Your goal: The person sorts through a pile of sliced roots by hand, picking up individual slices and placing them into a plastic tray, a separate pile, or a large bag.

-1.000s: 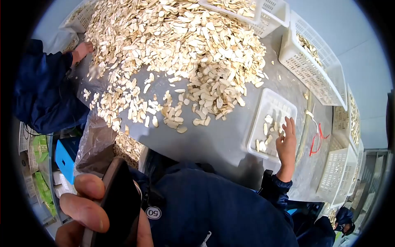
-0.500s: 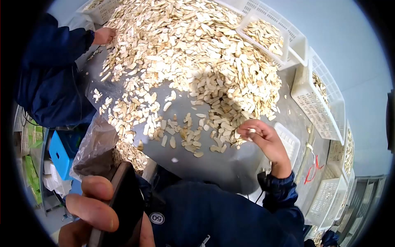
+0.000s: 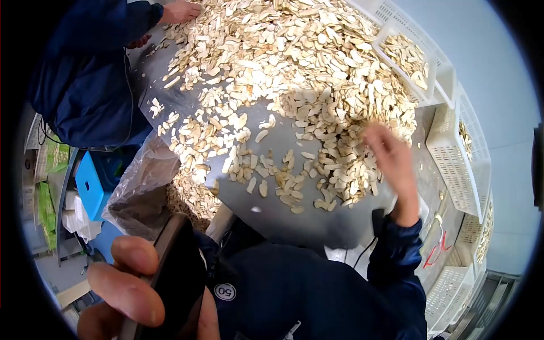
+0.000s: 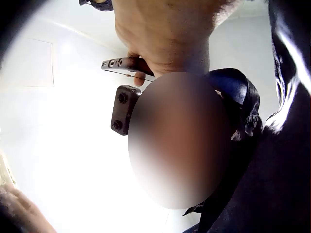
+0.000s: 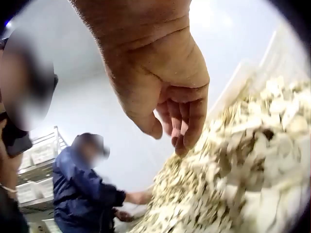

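Reaches farther over pale slices (image 3: 300, 62) with loose, empty-looking right hand (image 3: 394, 163); grips phone (image 3: 175, 277) in left hand (image 3: 126, 289); could hastily sweep some off near edge of table (image 3: 272, 224).

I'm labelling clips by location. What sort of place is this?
Probably a food sorting room: a heap of pale slices spreads over a grey table, white baskets holding more stand along one side, and another person in dark blue reaches to the heap.

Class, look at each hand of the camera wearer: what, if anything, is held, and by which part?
The left hand holds a phone by its long side edges. The right hand shows nothing held between its fingers.
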Tool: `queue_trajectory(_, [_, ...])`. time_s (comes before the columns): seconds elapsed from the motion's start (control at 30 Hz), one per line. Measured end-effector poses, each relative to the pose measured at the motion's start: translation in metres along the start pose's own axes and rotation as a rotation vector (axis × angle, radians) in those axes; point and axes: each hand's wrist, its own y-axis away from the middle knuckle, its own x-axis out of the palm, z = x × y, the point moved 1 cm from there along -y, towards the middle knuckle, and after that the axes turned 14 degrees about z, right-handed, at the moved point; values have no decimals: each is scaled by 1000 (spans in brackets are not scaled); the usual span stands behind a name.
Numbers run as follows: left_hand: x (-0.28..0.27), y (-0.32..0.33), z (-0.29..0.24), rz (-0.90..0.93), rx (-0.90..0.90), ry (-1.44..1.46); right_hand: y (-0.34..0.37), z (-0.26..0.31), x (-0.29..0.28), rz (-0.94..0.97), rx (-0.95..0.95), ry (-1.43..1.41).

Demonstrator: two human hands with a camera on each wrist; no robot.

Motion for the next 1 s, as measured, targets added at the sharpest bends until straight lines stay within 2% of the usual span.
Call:
queue_trajectory(0.07, [-6,-6,-13,-74,-301,138,12,-16,49,278,-143,-29])
queue_trajectory(0.1, [-9,-10,-44,-178,-599,254,15,-19,67,328,-135,77])
queue_trajectory(0.13, [-10,-9,-50,-233,-723,291,16,-20,82,379,-129,184])
queue_trajectory(0.17, [-10,-8,-57,-293,-845,333,18,-22,97,319,-133,210])
queue_trajectory(0.2, [-9,-9,-54,-326,-844,320,21,-24,111,260,-139,238])
queue_trajectory(0.23, [-7,-5,-48,-333,-771,281,22,-26,121,202,-148,265])
queue_trajectory(0.27, [-3,-2,-37,-333,-614,220,21,-26,129,185,-146,339])
queue_trajectory(0.3, [6,3,-10,-329,-348,146,19,-26,136,166,-147,410])
queue_trajectory(0.33, [7,7,2,-336,-195,114,15,-26,144,144,-148,480])
queue_trajectory(0.43, [1,11,10,-336,-39,74,-1,-26,172,119,-180,539])
queue_trajectory(0.47, [-2,13,11,-333,-13,67,-5,-23,181,113,-199,551])
queue_trajectory(0.5, [-3,14,14,-330,11,58,-8,-14,186,178,-208,417])
queue_trajectory(0.6, [-10,18,19,-333,83,41,-15,7,199,238,-432,64])
queue_trajectory(0.63, [-12,20,22,-332,99,39,-14,11,196,250,-407,11])
queue_trajectory(0.73, [-24,23,25,-300,97,62,6,3,191,2,-399,118])
queue_trajectory(0.77, [-29,26,25,-273,28,58,18,-8,193,-1,-379,160])
queue_trajectory(0.83, [-56,42,21,-75,-78,278,43,-32,197,38,-421,264])
queue_trajectory(0.9, [-68,50,23,17,-135,375,59,-40,197,101,-434,346])
queue_trajectory(1.0, [-74,57,30,-8,-152,345,62,-40,199,192,-425,418])
